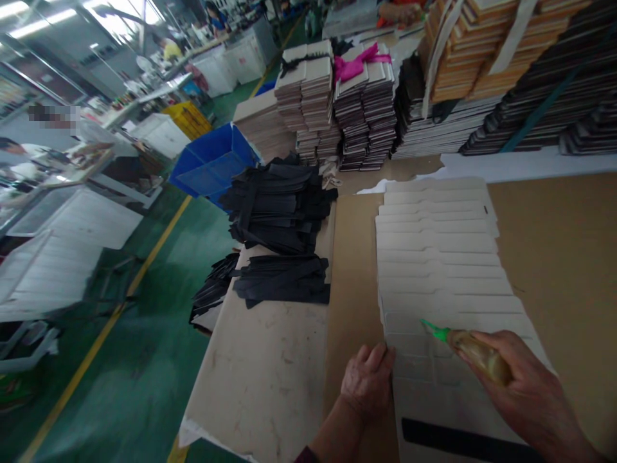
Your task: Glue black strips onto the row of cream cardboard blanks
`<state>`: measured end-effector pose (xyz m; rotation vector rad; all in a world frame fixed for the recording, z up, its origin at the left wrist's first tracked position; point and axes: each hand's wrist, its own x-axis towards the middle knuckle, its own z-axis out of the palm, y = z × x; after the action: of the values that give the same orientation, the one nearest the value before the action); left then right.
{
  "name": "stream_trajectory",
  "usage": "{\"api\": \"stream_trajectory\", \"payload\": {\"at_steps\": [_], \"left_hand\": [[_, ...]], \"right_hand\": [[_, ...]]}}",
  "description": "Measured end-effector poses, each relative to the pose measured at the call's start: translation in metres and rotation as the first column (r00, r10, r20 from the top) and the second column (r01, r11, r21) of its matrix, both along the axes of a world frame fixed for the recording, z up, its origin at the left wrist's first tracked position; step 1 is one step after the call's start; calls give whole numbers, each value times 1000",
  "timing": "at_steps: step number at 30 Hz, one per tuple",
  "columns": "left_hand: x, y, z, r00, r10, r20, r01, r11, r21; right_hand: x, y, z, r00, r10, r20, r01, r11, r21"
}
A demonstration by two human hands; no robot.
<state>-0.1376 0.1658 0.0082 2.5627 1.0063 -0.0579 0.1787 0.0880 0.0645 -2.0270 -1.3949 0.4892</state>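
Bright green plastic forms the slim nozzle [436,331] of a squeeze bottle [482,357], its murky, yellowish body wrapped in the right hand [527,389]. That hand is closed around the bottle, which lies tilted, nozzle aimed away from the fingers and toward the left; whether the tip touches anything below, I cannot tell. Beneath the nozzle and running ahead of the right hand are pale boards [438,260], overlapping like shingles. The left hand [369,381], its fingers bent, rests at the left edge of these boards, left of the bottle; whether it pinches that edge is hidden. Between the hands, nearer the body, a black strip [456,438] lies across a pale board and reaches toward the right wrist. A brown sheet [563,238] shows to the right of the boards, beyond the right hand. Ahead and to the left of the left hand lie a small pile of dark strips [284,278] and, just past it, a taller heap [277,202]. Farther that way is a blue bin [212,161]. Well ahead of both hands, a pink cloth [354,65] lies on stacked panels [365,122].
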Motion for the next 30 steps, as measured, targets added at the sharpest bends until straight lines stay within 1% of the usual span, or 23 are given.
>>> {"api": "stream_trajectory", "payload": {"at_steps": [3,5,7,10,14,18,24,27,29,30], "left_hand": [[1,-1,1,1000,2,-7,-2,1000,-9],[1,-1,2,1000,2,-10,-2,1000,-14],[1,0,2,1000,2,-8,-2,1000,-21],[2,1,5,1000,1,-5,-1,1000,-30],[4,1,7,1000,0,1,0,1000,-28],[5,1,6,1000,2,26,-2,1000,-19],[3,-2,1,994,29,101,-28,1000,-9],[2,-1,1,987,77,140,-75,997,-19],[3,8,4,978,150,147,-148,989,-26],[5,17,6,971,190,144,-188,982,-26]], "right_hand": [[-11,6,3,1000,18,-5,-18,999,35],[-7,7,1,998,52,44,-54,998,44],[-1,8,-1,995,64,75,-66,998,24],[-10,14,-3,998,60,35,-61,998,28],[-33,26,0,993,116,-15,-115,990,80],[-34,30,4,994,108,-7,-107,991,80],[-39,38,2,982,186,-28,-181,974,134],[-35,34,0,981,193,-35,-188,975,119],[-29,28,-1,986,159,-45,-155,985,80],[-28,26,0,987,150,-56,-146,987,60]]}}
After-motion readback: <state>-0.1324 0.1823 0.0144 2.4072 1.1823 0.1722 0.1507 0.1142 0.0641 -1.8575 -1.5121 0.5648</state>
